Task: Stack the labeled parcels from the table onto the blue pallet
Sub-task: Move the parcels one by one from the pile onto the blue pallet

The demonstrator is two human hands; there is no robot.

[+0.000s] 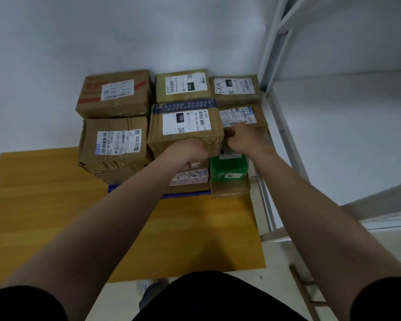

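While I am watching remotely, the left hand (187,151) is gripping the near edge of the "150" parcel (185,126); the right hand (242,138), fingers curled, is pressing its right side; the blue pallet (183,195) is lying beneath both.

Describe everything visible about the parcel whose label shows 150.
The parcel marked 150 is a brown cardboard box wrapped in clear tape, with blue printed tape across its far edge. A white barcode label lies on top. It sits level on the stack. The left hand and right hand grip its near side.
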